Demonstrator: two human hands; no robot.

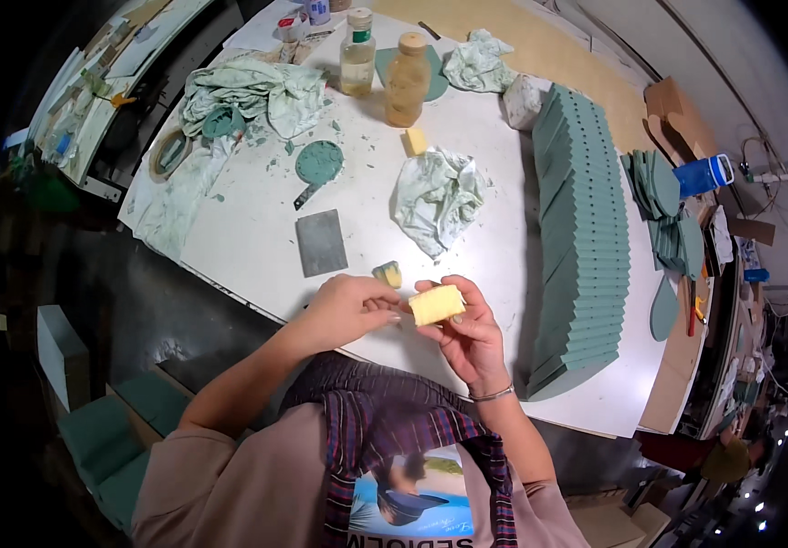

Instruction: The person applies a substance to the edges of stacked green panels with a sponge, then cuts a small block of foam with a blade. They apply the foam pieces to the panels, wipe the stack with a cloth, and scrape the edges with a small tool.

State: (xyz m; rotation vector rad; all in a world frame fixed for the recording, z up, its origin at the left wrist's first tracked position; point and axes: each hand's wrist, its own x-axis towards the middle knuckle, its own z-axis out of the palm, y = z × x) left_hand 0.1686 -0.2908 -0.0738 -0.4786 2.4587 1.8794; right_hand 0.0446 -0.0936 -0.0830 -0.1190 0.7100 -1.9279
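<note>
A pale yellow sponge block (437,307) sits in my right hand (474,340), pinched between thumb and fingers just over the table's front edge. To its left, my left hand (344,310) is half curled, its fingertips close to the block, with a small gap between thumb and fingers and nothing I can make out in it. Just beyond that hand lies a smaller yellow sponge (388,274) with a green-stained side. A dark grey rectangular plate (322,243) rests flat behind my left hand. Further back is a crumpled, stained cloth (438,199).
Along the right stands a long row of green panels (581,237). Two bottles (407,80) are at the back, near another yellow sponge piece (415,141). A round dish of green paste (319,163), a tape roll (170,153) and rumpled cloths (257,91) occupy the left side.
</note>
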